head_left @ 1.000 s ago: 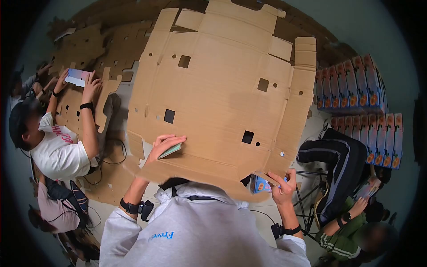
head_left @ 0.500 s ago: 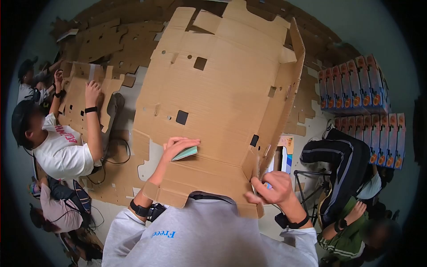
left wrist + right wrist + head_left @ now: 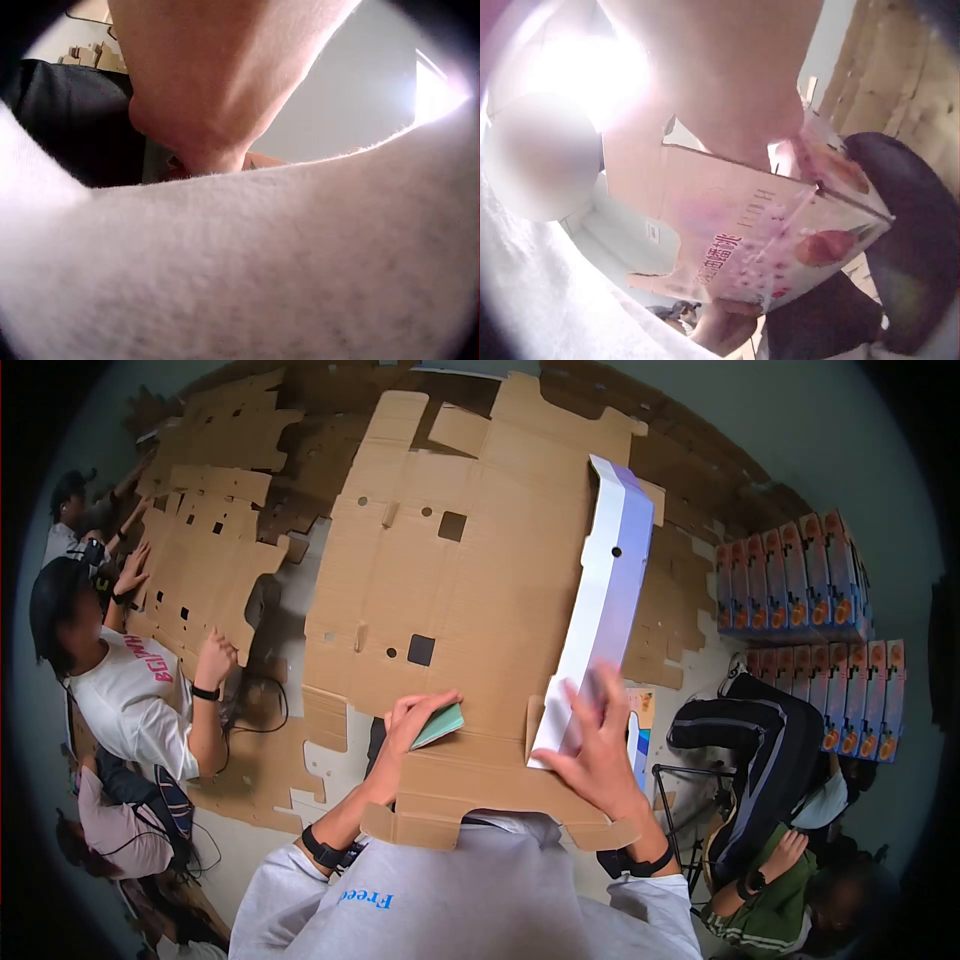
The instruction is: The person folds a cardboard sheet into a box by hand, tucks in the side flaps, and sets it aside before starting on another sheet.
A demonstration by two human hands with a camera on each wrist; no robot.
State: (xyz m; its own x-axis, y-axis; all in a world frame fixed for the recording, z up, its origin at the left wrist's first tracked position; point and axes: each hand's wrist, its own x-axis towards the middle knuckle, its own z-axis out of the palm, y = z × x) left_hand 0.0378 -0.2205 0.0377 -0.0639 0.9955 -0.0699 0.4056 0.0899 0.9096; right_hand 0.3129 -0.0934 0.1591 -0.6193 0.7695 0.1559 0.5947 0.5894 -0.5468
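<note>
A large brown cardboard sheet (image 3: 500, 590) with cut-out holes lies before the person, its right side folded over so that a white and purple printed strip (image 3: 605, 590) faces up. The right hand (image 3: 598, 745) lies with spread fingers on the lower part of that strip. Near the sheet's lower left, the left hand (image 3: 412, 722) holds a small green pad (image 3: 440, 726) against the cardboard. In the right wrist view the sheet's printed underside (image 3: 780, 247) shows, with pink lettering and fruit pictures. The left wrist view shows mostly forearm and sleeve; its fingers are hidden.
Stacked printed boxes (image 3: 790, 585) stand at the right, above a person's dark-trousered legs (image 3: 760, 710). At the left, a person in a white shirt (image 3: 135, 705) works over another cardboard sheet (image 3: 205, 550). A black stand (image 3: 690, 772) is near the right forearm.
The sheet's right side, partly raised earlier, is now folded inward with its printed face showing. The right hand has moved from the lower edge onto this strip. The left hand has shifted slightly right.
</note>
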